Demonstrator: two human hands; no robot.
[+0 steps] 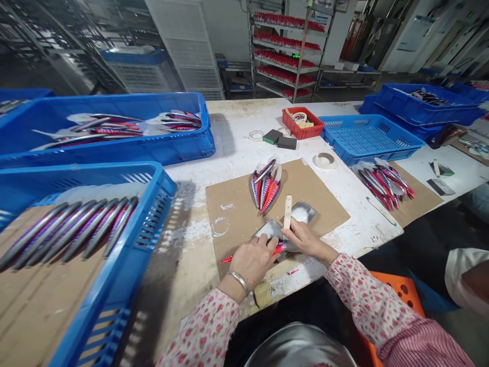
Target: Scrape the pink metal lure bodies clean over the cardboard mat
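Note:
My left hand (252, 260) is closed over a red and pink fishing lure (226, 259), holding it low on the cardboard sheet (324, 201); most of the lure is hidden under the fingers. In my right hand (305, 237) is a tool with a flat pale wooden handle (288, 206), held upright; its working end is hidden beside the lure. Grey sheets with a whitish sheen (305, 210) lie beneath and behind both hands. Just beyond them, several pink and silver lures (266, 188) with clear tips are bunched together on the cardboard.
Blue crates (191, 148) with lures stand at the left, one a slotted basket (155, 204) nearby. A red box (305, 130), a tape roll (324, 160) and dark blocks (286, 142) sit at the back. Right lie another lure pile (384, 183) and a person's sleeve (464, 275).

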